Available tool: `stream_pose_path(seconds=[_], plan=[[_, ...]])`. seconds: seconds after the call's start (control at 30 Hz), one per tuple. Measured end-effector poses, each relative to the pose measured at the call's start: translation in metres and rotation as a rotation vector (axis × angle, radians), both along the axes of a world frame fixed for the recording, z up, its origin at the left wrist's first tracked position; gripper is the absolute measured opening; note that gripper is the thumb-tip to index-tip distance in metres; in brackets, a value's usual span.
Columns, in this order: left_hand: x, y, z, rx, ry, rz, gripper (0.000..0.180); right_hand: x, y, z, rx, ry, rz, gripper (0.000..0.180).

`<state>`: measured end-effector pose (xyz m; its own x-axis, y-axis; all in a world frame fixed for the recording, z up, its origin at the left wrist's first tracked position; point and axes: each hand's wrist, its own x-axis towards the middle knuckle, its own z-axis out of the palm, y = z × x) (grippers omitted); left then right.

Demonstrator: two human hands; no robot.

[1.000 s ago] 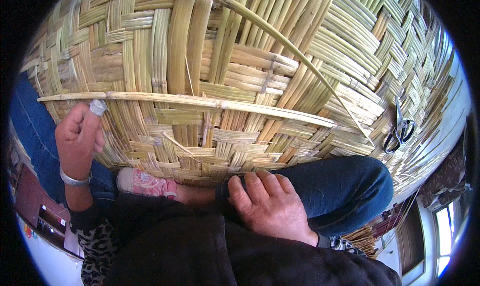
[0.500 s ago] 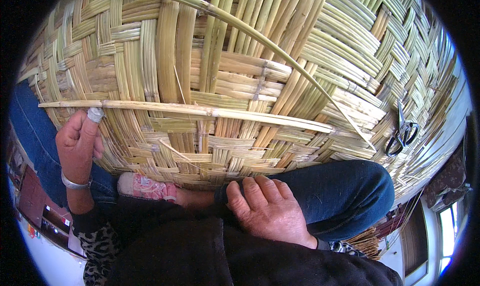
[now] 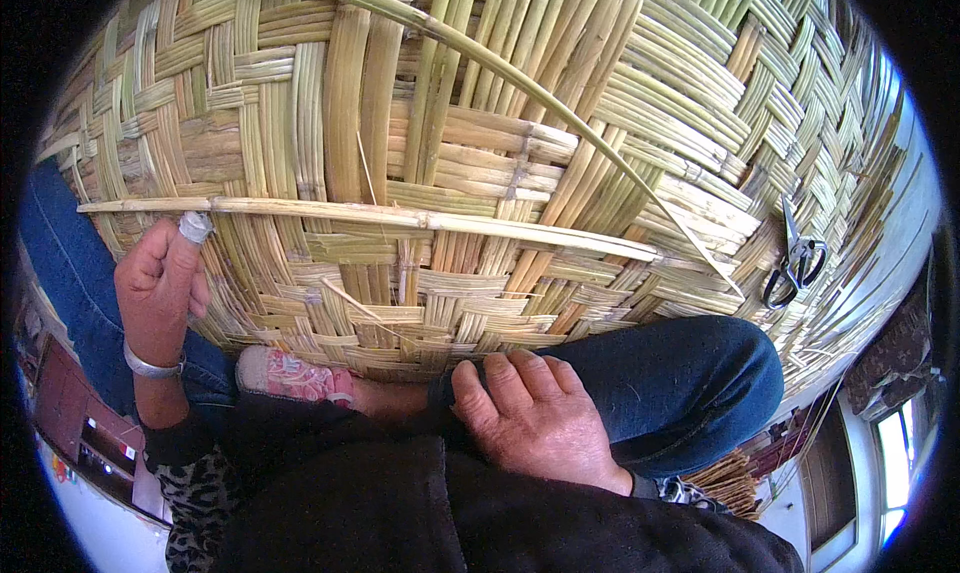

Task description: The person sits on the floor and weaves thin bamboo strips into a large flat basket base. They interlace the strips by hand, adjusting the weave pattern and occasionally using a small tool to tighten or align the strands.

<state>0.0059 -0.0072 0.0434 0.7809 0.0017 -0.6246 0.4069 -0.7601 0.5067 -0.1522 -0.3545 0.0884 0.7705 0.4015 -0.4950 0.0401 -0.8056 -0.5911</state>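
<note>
Large woven bamboo mat [image 3: 520,163], pale yellow-green; long bamboo strip [image 3: 380,214] lying horizontally across it, left end raised.

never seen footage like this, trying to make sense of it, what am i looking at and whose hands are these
This is a wide fisheye view from a camera worn on a person's head, looking down at their own lap, so straight edges bend. A big woven mat of flat straw-coloured strips fills the view. The left hand, with a wrapped fingertip, grips a long horizontal strip lying across the weave. The right hand rests open at the mat's near edge, on a knee in blue jeans. Scissors lie on the mat at right.
</note>
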Motion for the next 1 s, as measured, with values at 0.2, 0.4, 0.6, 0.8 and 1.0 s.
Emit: stream_pose_path(seconds=[0.2,0.4,0.6,0.8,1.0], plan=[[0.0001,0.0018,-0.0002,-0.010,0.000,-0.022,0.034,0.0002,0.0003,0.0004,-0.013,0.002,0.023,0.038],[0.0005,0.0014,0.0003,-0.005,0.009,-0.019,0.034,0.0004,0.0008,0.0004,-0.012,0.012,0.007,0.038],[0.0013,0.0023,-0.0008,-0.005,0.007,-0.019,0.034,0.0005,0.0000,0.0011,-0.015,-0.007,0.013,0.038],[-0.0004,0.0002,-0.0003,-0.010,-0.001,0.001,0.032,0.0003,0.0007,0.0003,-0.004,0.002,0.004,0.036],[0.0012,0.0000,0.0003,-0.007,-0.006,-0.024,0.032,-0.0001,0.0009,0.0008,-0.014,0.020,0.011,0.035]])
